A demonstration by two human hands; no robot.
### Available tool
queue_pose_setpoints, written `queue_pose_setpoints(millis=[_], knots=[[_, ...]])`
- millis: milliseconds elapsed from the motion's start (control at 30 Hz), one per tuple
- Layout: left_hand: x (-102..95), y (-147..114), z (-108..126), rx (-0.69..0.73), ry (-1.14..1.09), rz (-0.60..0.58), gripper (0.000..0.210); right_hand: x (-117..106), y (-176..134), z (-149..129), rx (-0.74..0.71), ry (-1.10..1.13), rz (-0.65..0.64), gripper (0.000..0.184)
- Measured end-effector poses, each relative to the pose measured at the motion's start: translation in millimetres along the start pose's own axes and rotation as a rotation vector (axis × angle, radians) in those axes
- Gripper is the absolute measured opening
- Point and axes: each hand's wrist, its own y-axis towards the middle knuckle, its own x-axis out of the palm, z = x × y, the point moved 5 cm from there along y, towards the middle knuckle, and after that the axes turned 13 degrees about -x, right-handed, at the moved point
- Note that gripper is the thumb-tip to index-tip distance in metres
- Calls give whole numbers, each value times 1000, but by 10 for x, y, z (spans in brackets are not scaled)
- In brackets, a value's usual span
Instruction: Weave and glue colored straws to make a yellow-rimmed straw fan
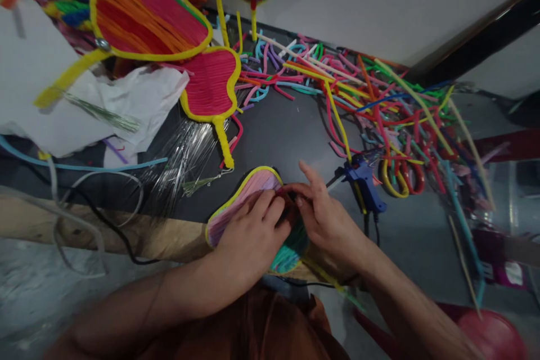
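Note:
A flat piece covered in pipe cleaners (257, 184), pink and lavender on one side and teal on the other, has a yellow edge and lies at the table's near edge. My left hand (253, 230) rests over it with curled fingers, closed on it. At its middle, my right hand (331, 219) pinches a thin dark red strip (291, 187), likely a pipe cleaner, between thumb and fingers, while one finger points outward. The fingertips of both hands nearly meet there, and shade hides the exact contact. A blue glue gun (366, 185) lies just right of my right hand.
Loose pipe cleaners (304, 67) are heaped along the back and right, beside scissors (396, 177). Finished yellow-edged shapes (211, 84) lie at the back left near white paper (29, 84) and thin wires (177, 152). Cables (90, 225) hang over the left edge.

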Motion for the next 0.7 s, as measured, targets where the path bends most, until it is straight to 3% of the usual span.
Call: queue_pose_setpoints(millis=[400, 567, 700], knots=[[-21, 1, 5, 0, 25, 53, 28, -8, -31, 21, -17, -26, 4, 62], [11, -1, -5, 3, -1, 19, 23, -85, -67, 40, 76, -31, 34, 55], [26, -7, -2, 2, 10, -2, 23, -114, -94, 44, 52, -48, 49, 54]])
